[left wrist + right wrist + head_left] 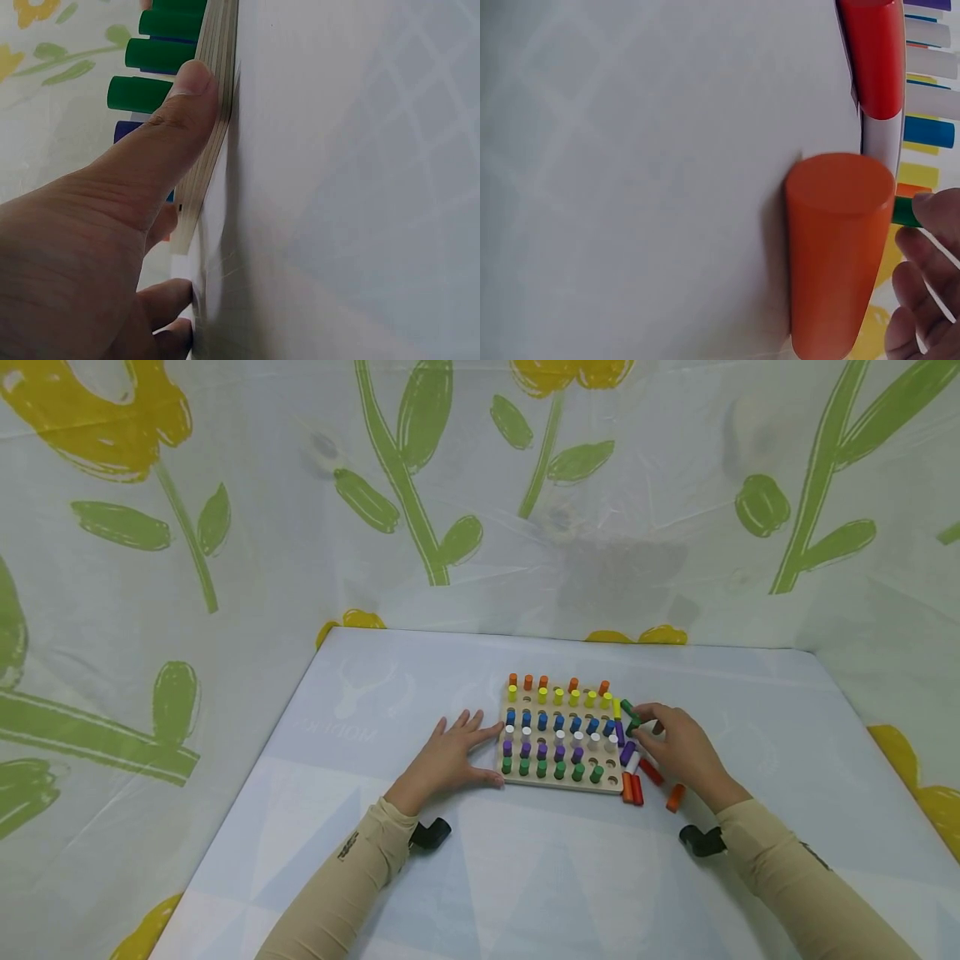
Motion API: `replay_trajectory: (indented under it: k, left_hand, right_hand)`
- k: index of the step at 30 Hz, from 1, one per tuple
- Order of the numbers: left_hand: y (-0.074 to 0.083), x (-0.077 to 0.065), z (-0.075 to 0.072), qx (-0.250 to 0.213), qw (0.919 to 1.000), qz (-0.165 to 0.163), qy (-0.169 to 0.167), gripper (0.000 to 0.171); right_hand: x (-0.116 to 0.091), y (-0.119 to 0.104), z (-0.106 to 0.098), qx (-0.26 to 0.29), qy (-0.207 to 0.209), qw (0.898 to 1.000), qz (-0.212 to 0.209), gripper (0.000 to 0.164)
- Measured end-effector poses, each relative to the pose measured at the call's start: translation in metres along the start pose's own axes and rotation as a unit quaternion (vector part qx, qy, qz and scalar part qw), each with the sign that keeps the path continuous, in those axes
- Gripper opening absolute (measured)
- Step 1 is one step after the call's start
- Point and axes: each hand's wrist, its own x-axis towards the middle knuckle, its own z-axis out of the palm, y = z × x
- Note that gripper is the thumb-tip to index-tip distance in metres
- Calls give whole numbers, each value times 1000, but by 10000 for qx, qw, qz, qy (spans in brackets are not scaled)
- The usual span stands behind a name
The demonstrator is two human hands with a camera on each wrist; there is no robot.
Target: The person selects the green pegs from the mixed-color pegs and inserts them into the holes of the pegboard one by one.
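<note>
A wooden pegboard [558,783] lies on the table with rows of upright coloured pegs: orange, yellow, blue, white, purple and green. My left hand [448,756] spreads its fingers at the board's left side, the thumb touching the near left corner and the index finger the left edge. In the left wrist view, the thumb [176,120] rests against the board's layered edge beside the green pegs [139,94]. Right of the board, my right hand [684,743] pinches a green peg [906,211] between thumb and fingers. Another green peg [628,709] lies close to those fingers.
Loose pegs lie along the board's right side: a yellow peg [617,708], purple ones [627,752], a white one, red ones [650,771] and an orange peg [675,797] nearest the right wrist. Black wrist cameras [431,833] sit low by both sleeves. A flower-printed curtain [525,585] stands behind the table.
</note>
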Motion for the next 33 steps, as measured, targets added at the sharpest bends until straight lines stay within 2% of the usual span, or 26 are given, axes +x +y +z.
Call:
replay_trajectory:
  k: [10, 33]
  left_hand:
    - [1, 0, 0, -29, 10000, -51, -19, 95]
    - [0, -1, 0, -42, 10000, -11, 2, 95]
  right_hand:
    - [-1, 2, 2, -58, 174, 9996, -192, 28]
    - [-9, -4, 2, -51, 500, 9982, -313, 27]
